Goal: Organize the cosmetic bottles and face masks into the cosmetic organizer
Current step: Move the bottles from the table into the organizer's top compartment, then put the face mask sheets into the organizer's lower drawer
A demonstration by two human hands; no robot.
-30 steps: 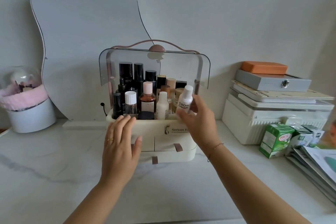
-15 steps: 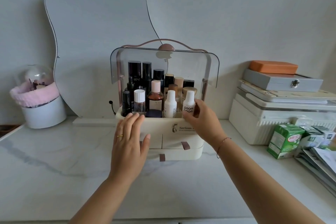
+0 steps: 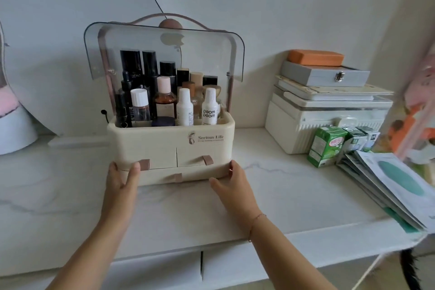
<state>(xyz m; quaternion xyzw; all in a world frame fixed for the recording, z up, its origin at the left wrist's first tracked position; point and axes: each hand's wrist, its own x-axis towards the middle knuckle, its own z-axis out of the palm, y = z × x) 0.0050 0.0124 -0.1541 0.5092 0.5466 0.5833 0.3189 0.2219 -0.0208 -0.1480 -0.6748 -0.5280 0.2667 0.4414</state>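
On the white marbled counter (image 3: 58, 195), close to the wall, stood the cosmetic organizer (image 3: 164, 146), its clear lid (image 3: 207, 54) tipped up and its top tray packed with upright bottles (image 3: 150, 92), a white "poom poom" bottle (image 3: 209, 107) at the front right. The person's left hand (image 3: 121, 180) clasped the organizer's lower left corner, thumb on the front, fingers wrapped round the side. The right hand (image 3: 231, 181) gripped the lower right corner likewise, thumb along the bottom edge. Face masks (image 3: 386, 186) lay stacked at the counter's right end, well apart from the organizer, just beside green cartons (image 3: 326, 146).
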